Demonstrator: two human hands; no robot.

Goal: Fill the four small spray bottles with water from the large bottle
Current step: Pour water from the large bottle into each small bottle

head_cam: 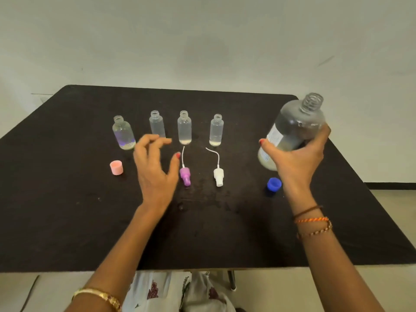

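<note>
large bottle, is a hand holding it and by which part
Yes: the right hand grips the large bottle around its lower body, neck tilted up and uncapped. The left hand holds nothing, fingers loosely spread above the table.

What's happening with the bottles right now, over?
Right hand grips large bottle, uncapped, lifted. Left hand open, reaching toward second small bottle. Four small bottles uncapped, upright. Nothing blocking.

dark table [67, 221], pale wall [202, 41], light floor [394, 199]
</note>
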